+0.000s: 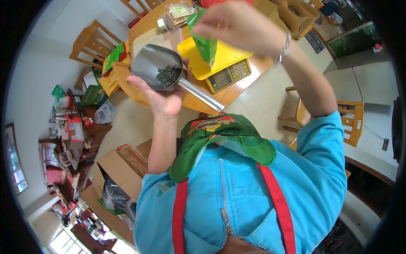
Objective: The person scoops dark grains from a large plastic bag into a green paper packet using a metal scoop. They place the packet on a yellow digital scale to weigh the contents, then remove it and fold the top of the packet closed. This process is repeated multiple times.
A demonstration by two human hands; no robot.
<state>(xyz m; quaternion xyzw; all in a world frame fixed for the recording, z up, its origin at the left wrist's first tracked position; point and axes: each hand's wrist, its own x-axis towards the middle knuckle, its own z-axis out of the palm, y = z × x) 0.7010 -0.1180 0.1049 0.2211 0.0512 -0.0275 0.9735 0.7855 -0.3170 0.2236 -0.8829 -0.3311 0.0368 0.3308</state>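
My left hand (167, 103) cradles a stainless steel scoop (146, 62) from below, fingers wrapped behind its bowl. A small heap of dark, dried leaves, like loose tea (168, 76), lies in the scoop, and its tubular handle points toward my body. Upright on a yellow tray (233, 57) stands a green packet (206, 50). That tray sits on a digital scale (228, 76) with a keypad. Over the packet's top is my right hand (239, 27), blurred, with bent fingers; whether anything is between them is not clear.
Clear-wrapped packages (179, 14) sit at the back of the wooden table (234, 92). Open cardboard boxes (301, 19) stand beyond my right hand. A wooden chair (95, 41) with green and yellow packets is at left. Another large carton (123, 171) stands beside me at lower left.
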